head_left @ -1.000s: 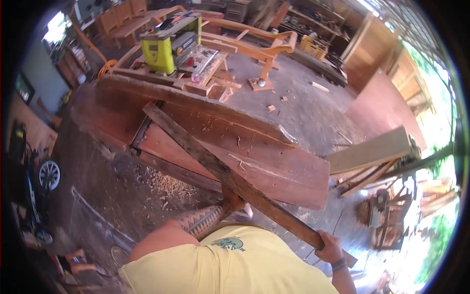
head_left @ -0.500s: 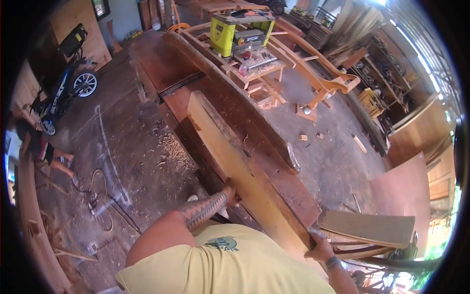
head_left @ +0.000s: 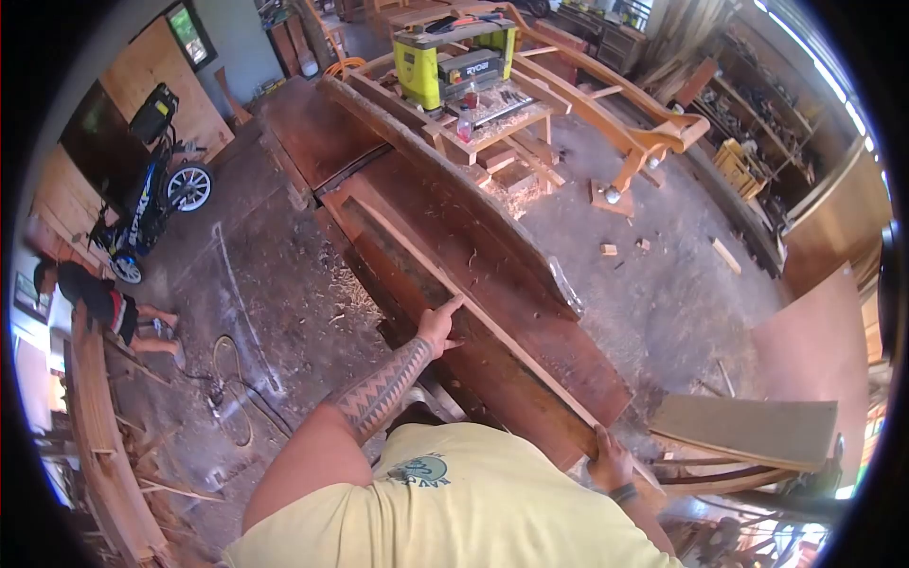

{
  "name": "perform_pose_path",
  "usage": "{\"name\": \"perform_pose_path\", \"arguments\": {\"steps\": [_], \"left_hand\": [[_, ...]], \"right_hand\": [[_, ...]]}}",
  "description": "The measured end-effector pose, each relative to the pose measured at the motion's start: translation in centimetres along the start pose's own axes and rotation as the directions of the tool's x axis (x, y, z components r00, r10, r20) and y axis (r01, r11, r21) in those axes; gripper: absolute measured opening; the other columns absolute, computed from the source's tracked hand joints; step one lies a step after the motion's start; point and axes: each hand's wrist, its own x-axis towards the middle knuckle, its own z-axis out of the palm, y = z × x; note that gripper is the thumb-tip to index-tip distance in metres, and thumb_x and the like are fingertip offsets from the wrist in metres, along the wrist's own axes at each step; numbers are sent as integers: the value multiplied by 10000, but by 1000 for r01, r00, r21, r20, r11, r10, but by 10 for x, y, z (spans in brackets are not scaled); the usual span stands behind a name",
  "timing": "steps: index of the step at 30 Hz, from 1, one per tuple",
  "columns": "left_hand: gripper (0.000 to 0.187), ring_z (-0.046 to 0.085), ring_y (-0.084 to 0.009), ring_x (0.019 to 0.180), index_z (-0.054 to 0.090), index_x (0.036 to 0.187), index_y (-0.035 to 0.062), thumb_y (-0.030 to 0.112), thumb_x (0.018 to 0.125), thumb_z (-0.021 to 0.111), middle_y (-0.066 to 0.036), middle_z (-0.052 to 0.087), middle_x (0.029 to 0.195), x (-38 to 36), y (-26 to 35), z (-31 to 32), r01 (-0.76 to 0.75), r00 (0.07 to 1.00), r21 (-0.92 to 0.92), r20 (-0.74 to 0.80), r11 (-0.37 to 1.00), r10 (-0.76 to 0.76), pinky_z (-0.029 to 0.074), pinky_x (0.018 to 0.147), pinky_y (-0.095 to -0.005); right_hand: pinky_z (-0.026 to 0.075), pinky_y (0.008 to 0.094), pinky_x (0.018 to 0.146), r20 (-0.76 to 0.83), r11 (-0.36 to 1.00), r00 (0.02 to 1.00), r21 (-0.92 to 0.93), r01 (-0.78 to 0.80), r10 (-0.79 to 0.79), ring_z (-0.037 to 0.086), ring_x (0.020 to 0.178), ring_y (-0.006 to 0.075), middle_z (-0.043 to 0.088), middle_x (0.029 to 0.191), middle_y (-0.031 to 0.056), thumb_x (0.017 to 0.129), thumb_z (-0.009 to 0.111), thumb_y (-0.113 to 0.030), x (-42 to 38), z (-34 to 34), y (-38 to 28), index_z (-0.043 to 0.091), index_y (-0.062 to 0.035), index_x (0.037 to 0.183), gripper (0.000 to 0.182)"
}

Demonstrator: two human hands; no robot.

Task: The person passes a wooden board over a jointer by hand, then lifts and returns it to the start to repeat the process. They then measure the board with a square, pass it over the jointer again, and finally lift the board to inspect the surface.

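Note:
A long wooden board (head_left: 511,348) lies lengthwise on a reddish-brown bench (head_left: 426,216), its narrow pale edge up and a dark, rough face showing on the left. My left hand (head_left: 441,328) grips the board near its middle, fingers over the pale edge and thumb against the dark face. At the near end, my right hand (head_left: 611,462) is wrapped round the board; some of its fingers are hidden. Beside my left forearm, wood shavings are scattered on the floor.
A green planer (head_left: 456,68) stands on a small wooden stand beyond the bench. Curved wooden frames (head_left: 606,118) lie behind it. A scooter (head_left: 156,194) and a bending person (head_left: 99,298) are at left. A curved panel (head_left: 743,431) sits at right; a cord crosses the floor.
The board has turned, so its broad yellowish face has given way to the narrow edge and dark face. My left hand has moved up and forward. The view has shifted left.

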Motion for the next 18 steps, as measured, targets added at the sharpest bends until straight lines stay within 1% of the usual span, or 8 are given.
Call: {"name": "perform_pose_path", "arguments": {"steps": [3,4,7,8,11,12,15,18], "left_hand": [[688,612,-327,1265,659,1464,105,528,959,857,-104,611,1475,-8,-7,1,-15,991,128,-128,992,32,597,916,-594],[696,566,-317,1349,650,1494,144,557,965,837,-91,589,1535,-6,-10,-7,10,993,150,-117,989,7,565,966,-620],[720,567,-303,1360,638,1518,177,606,967,812,-75,599,1530,0,-15,-30,168,985,101,-53,981,-163,506,1052,-640],[751,573,-289,1362,617,1547,215,664,966,778,-84,610,1529,0,-19,-34,206,976,101,-90,973,-197,455,1123,-633],[746,593,-297,1351,606,1557,260,681,962,768,-76,666,1486,2,-35,-52,280,954,124,-144,952,-262,443,1135,-619],[785,532,-312,1461,547,1606,292,713,972,739,-52,594,1596,12,-37,-65,370,929,143,-51,918,-366,415,1184,-643],[840,557,-344,1442,571,1603,279,797,949,673,-64,595,1613,20,-46,-84,434,900,267,-91,861,-426,387,1186,-663],[789,560,-343,1407,597,1573,270,786,976,609,-67,645,1541,56,-78,-128,405,894,304,66,863,-443,397,1160,-686]], "right_hand": [[542,536,1063,-43,1000,999,-16,17,-18,668,1245,433,679,1400,208,713,772,-67,-20,19,-11,568,-54,1481,795],[531,527,1097,-42,999,999,-33,21,-22,652,1291,417,662,1445,194,714,793,-78,-21,22,-14,561,-65,1494,815],[500,522,1125,44,998,999,-57,-24,27,610,1348,392,631,1480,164,697,817,-88,-31,25,-35,579,-83,1477,816],[456,536,1167,90,998,993,-16,-69,70,555,1410,412,584,1527,161,677,844,-99,-34,34,-36,578,-98,1502,867],[428,574,1191,-26,991,999,-131,-21,18,525,1438,447,560,1544,185,660,870,-109,-44,73,-45,569,-110,1538,928],[390,612,1219,-50,977,999,-214,-3,-8,487,1477,464,530,1583,203,657,900,-139,-51,103,-33,555,-120,1581,987],[372,619,1239,-71,974,997,-225,-40,25,472,1505,460,518,1620,209,722,890,-187,-58,117,-46,557,-160,1607,946],[352,619,1267,-123,974,992,-228,12,-41,452,1540,447,508,1657,191,826,840,-246,-69,144,-38,547,-211,1634,860]]}}
